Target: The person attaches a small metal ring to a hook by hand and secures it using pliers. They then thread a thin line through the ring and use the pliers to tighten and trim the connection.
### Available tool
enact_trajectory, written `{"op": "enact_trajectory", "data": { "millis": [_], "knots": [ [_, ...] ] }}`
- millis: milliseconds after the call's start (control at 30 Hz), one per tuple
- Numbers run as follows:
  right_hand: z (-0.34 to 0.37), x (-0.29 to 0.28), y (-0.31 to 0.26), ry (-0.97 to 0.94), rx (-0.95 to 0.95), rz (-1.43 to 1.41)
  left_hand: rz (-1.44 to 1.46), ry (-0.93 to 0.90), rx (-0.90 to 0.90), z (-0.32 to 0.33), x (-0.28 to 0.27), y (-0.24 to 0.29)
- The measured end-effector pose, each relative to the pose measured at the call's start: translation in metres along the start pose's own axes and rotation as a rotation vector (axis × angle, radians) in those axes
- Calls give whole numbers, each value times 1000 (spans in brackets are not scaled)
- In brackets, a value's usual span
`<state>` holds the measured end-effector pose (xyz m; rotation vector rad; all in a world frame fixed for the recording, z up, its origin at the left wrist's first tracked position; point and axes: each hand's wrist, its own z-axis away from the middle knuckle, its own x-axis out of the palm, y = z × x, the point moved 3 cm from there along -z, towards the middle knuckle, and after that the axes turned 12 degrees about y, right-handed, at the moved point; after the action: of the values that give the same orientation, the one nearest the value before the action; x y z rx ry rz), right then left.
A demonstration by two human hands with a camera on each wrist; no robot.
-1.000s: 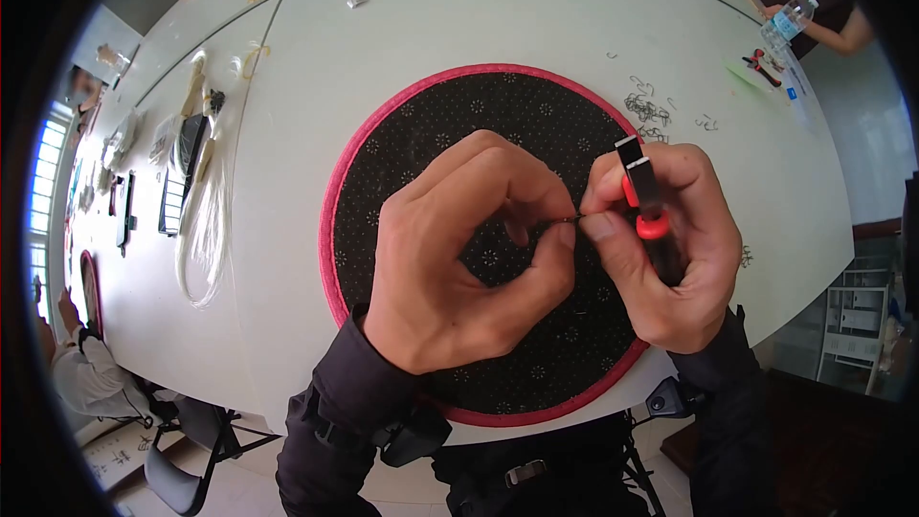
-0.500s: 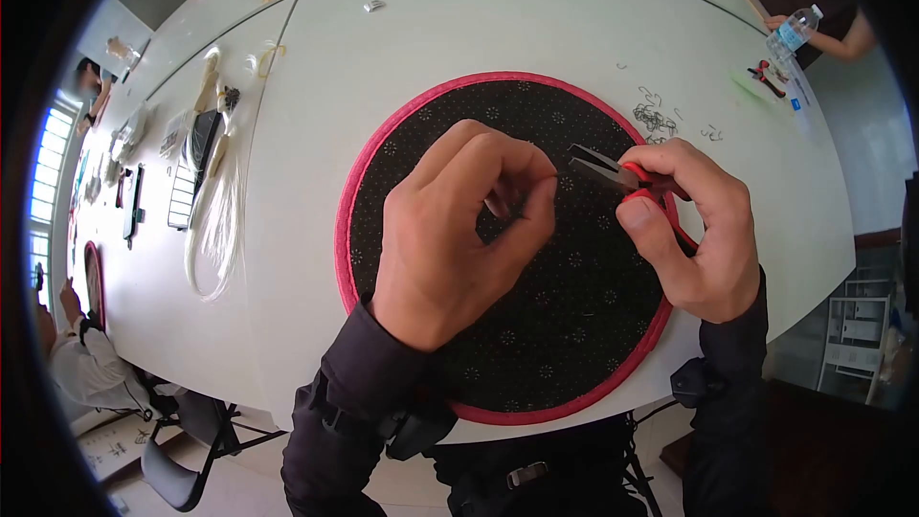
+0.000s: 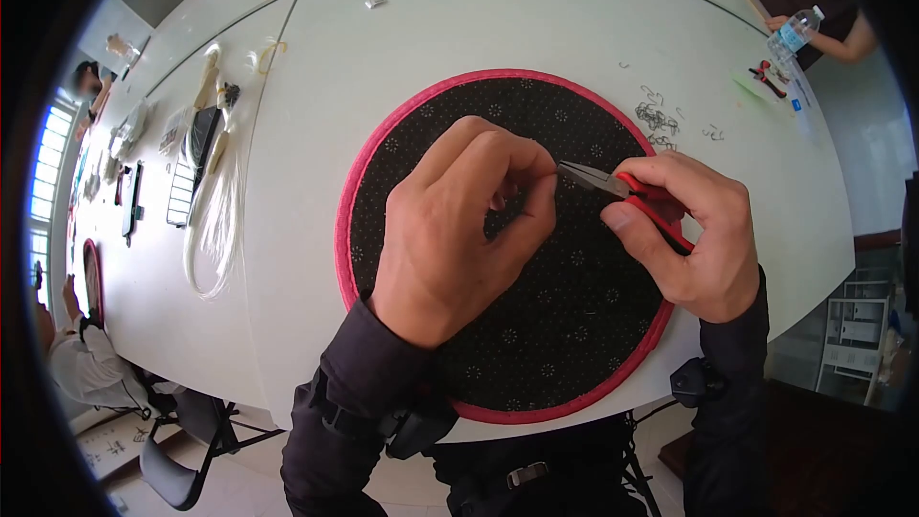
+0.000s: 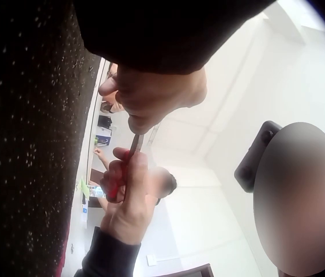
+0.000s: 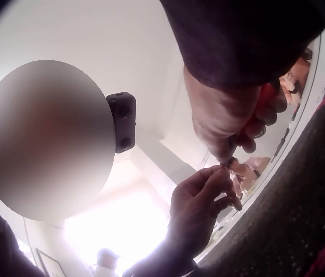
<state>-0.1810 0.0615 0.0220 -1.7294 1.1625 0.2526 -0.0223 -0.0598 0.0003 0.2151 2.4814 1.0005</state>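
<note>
In the head view my right hand [image 3: 704, 239] grips a pair of red-handled pliers [image 3: 605, 183], their metal nose pointing left. The tip of the nose is right at the fingertips of my left hand [image 3: 440, 239]. My left thumb and forefinger pinch a small thin dark piece, mostly hidden by the fingers; I cannot tell its exact kind. Both hands are raised over a round black patterned mat [image 3: 536, 364] with a pink-red rim. In the left wrist view the pliers [image 4: 133, 151] reach up to the left fingertips.
Small bent wire pieces [image 3: 657, 119] lie in a heap beyond the mat's right edge. Another pair of pliers [image 3: 768, 78] and a water bottle [image 3: 793, 33] are at far right. Bundled pale strands [image 3: 215, 220] lie at left. Other people sit around the white table [image 3: 402, 38].
A second ago both hands met fingertip to fingertip, with the pliers pointing up in the right hand. The right hand then drew back, turned the pliers leftward and brought their nose to the left fingertips.
</note>
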Motion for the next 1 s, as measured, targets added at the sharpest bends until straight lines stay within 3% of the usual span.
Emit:
{"op": "enact_trajectory", "data": {
  "millis": [500,600,733,867,1000],
  "knots": [
    [3,-1,-7,33,15,11,51,-6,-227,1,-2,3],
    [5,7,-3,-3,413,-359,152,6,-221,2,0,2],
    [6,21,7,-135,768,-849,82,-19,40,0,3,12],
    [10,23,9,-116,904,-991,61,-52,126,3,6,14],
    [10,21,11,-116,868,-966,77,-69,135,4,8,12]
  ]
}}
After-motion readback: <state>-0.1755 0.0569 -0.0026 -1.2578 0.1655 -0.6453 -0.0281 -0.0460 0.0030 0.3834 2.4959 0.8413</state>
